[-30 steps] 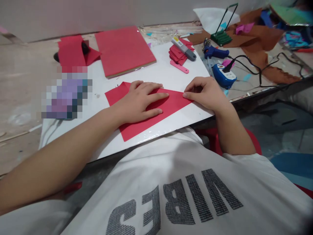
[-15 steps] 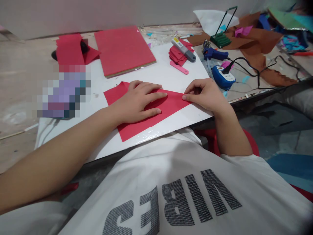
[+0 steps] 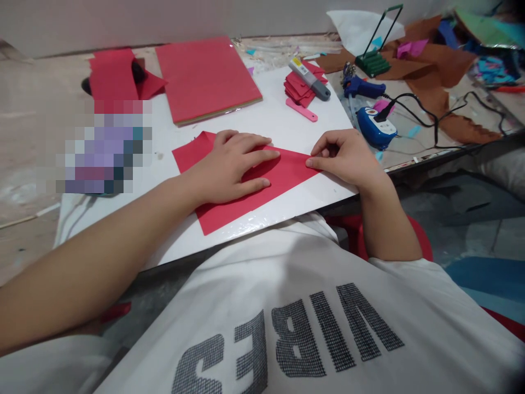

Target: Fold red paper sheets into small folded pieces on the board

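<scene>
A folded sheet of red paper [image 3: 229,214] lies on the white board [image 3: 279,216] in front of me. My left hand [image 3: 240,164] rests flat on the paper with its fingers spread, covering the paper's middle. At the paper's pointed right end, my right hand [image 3: 340,156] pinches the tip between thumb and forefinger. A crease runs along the upper edge, and the upper left corner rises slightly.
A stack of red sheets [image 3: 209,79] lies at the back of the board. Near it are a grey utility knife [image 3: 309,79] on red pieces [image 3: 298,90] and a pink strip-shaped tool [image 3: 302,110]. Rightward sit a blue glue gun [image 3: 363,86] and a blue power socket [image 3: 375,128] with black cord.
Both hands keep their places on the red paper. The view has shifted very slightly; nothing else has visibly moved.
</scene>
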`<state>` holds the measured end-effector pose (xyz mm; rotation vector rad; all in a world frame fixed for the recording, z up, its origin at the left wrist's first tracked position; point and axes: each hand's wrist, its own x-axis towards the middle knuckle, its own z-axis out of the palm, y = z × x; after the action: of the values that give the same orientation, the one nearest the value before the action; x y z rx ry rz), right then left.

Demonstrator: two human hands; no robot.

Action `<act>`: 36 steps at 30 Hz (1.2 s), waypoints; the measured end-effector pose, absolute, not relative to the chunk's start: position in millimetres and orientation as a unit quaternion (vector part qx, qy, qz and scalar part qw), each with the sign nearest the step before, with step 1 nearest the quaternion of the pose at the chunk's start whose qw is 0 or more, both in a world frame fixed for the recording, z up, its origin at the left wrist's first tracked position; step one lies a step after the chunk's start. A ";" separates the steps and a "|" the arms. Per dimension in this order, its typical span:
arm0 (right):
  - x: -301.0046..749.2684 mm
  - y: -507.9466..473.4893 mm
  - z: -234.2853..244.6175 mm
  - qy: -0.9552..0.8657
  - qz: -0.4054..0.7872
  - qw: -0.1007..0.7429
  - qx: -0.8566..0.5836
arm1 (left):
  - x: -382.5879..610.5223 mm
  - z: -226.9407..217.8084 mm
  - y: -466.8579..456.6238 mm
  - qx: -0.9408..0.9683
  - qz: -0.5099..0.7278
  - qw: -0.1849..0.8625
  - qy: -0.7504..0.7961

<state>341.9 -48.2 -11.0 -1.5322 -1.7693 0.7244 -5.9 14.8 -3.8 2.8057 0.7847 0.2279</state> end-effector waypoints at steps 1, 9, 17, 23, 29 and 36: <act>341.3 -48.0 -10.5 -0.680 0.276 0.336 -0.589 | -6.0 -4.5 14.8 0.953 0.085 0.109 0.268; 342.6 -43.5 -6.0 -0.676 0.301 0.338 -0.581 | -6.6 -7.0 14.0 0.945 0.110 0.102 0.289; 386.4 -18.2 -2.7 -0.727 0.337 0.237 -0.549 | -10.0 -8.2 16.1 0.947 0.106 0.101 0.285; 388.8 -8.7 11.3 -0.736 0.366 0.181 -0.540 | -9.7 -7.9 15.5 0.944 0.100 0.092 0.299; 378.0 -19.3 27.4 -0.704 0.378 0.180 -0.574 | -8.9 -8.0 13.6 0.937 0.103 0.089 0.322; 373.7 -29.0 16.4 -0.669 0.397 0.233 -0.584 | -8.9 -12.0 15.1 0.931 0.121 0.091 0.332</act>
<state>373.7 -29.0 16.4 -1.6026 -1.8372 1.0904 -8.9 15.1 -12.0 2.7655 0.9876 0.3585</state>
